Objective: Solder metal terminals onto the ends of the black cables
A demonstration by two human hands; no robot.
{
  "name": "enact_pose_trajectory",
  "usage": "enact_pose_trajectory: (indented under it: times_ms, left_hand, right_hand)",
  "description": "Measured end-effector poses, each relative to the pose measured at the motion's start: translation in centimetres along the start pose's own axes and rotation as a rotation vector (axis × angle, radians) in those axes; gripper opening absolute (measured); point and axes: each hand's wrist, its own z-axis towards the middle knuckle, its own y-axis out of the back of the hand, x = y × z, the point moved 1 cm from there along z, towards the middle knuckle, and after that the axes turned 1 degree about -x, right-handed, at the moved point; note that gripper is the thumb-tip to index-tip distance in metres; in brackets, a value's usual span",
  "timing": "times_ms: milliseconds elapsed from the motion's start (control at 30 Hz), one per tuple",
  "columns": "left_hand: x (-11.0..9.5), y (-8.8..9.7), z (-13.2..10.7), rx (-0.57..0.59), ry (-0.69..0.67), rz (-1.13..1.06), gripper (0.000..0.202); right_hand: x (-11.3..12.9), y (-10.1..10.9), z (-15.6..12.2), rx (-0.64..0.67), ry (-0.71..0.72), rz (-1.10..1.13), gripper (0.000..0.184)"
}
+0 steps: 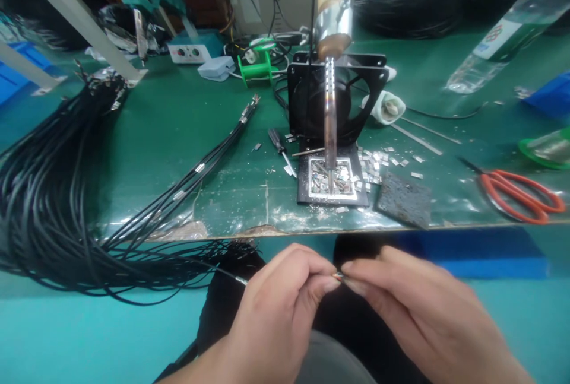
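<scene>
Over my lap, just in front of the bench edge, my two hands meet fingertip to fingertip. My left hand (285, 301) is closed on a thin black cable (227, 274), which runs in from the left. Tiny coloured wire ends (337, 277) peek out between the fingertips. My right hand (414, 301) pinches at these wire ends with thumb and forefinger; whether a small part is also in that pinch is hidden. Beyond the hands, a soldering iron (330, 123) points down at a framed tray (312, 196) of small metal pieces.
A thick bundle of black cables (48, 194) hangs over the bench's left edge. A small screwdriver (278, 143), a black fan (307, 99), loose metal connectors (376, 161), a dark sponge block (405, 200) and orange-handled scissors (512, 194) lie on the green bench (240, 188).
</scene>
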Motion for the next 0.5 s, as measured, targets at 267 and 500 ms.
enact_pose_trajectory:
  times_ms: [267, 500]
  left_hand:
    - [0.1, -0.1, 0.0, 0.002, -0.025, -0.03, 0.013]
    - [0.4, -0.7, -0.7, -0.026, -0.056, 0.037, 0.013]
  right_hand:
    - [-0.3, -0.5, -0.1, 0.069, 0.015, 0.08, 0.027]
    - [-0.1, -1.6, -0.5, 0.071, 0.034, 0.004, 0.022]
